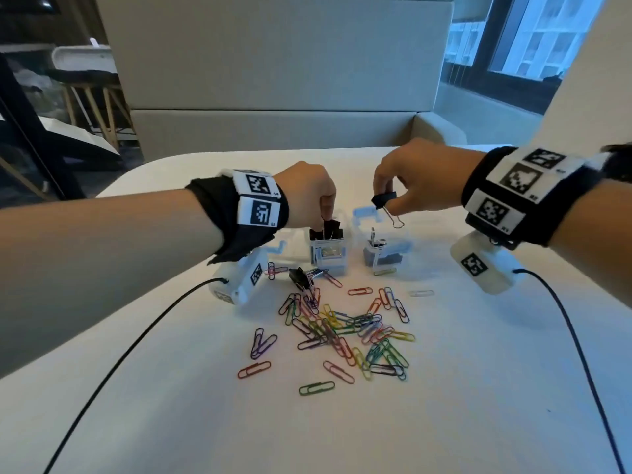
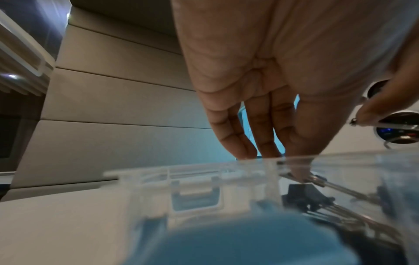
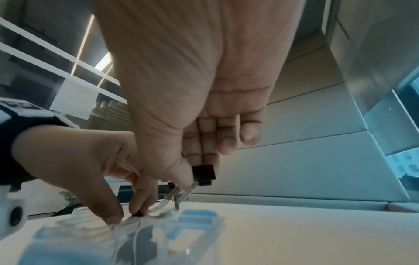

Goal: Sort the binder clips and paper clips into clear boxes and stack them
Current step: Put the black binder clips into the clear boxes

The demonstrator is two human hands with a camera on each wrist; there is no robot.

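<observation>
Two open clear boxes stand mid-table. My left hand [image 1: 326,215] reaches down into the left box [image 1: 329,260] and pinches the wire handle of a black binder clip [image 1: 326,230] at its top; the fingertips [image 2: 269,152] dip behind the clear rim [image 2: 340,157]. My right hand [image 1: 388,201] pinches another black binder clip [image 1: 383,199] [image 3: 204,173] above the right box [image 1: 384,254], its wire handle hanging down. That box holds several binder clips. A loose binder clip [image 1: 301,278] lies near a pile of coloured paper clips [image 1: 345,331].
The white table [image 1: 478,405] has a rounded far edge, with a beige padded bench [image 1: 273,97] behind it. Black cables [image 1: 136,340] run from both wrist cameras across the table toward me. A window is at the far right.
</observation>
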